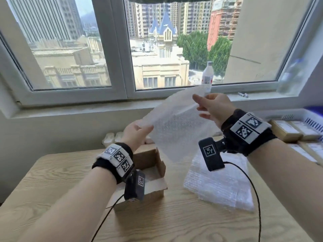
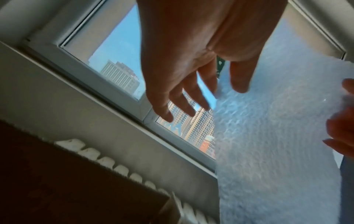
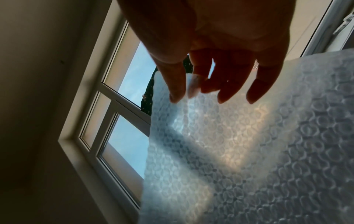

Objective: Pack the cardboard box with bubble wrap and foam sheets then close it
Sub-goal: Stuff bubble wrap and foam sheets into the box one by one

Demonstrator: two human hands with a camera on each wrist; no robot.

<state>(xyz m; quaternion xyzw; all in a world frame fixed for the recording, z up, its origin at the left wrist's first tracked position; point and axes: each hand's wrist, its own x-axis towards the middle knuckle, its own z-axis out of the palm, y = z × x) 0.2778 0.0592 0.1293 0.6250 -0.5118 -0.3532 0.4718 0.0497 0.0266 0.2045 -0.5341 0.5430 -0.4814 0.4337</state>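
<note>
Both the left hand [image 1: 135,135] and right hand [image 1: 214,109] pinch a raised bubble wrap sheet [image 1: 174,126] that partly veils a water bottle [image 1: 208,75], with the cardboard box [image 1: 150,160] open below.

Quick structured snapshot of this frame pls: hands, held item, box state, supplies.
left hand: pinches lower corner of bubble wrap sheet
right hand: pinches the sheet's upper corner, thumb and forefinger
sheet state: in the air, spread between both hands
cardboard box: open, on wooden table, below left wrist; contents unclear
supplies: stack of bubble wrap on table, right of box
background: water bottle on windowsill
</note>
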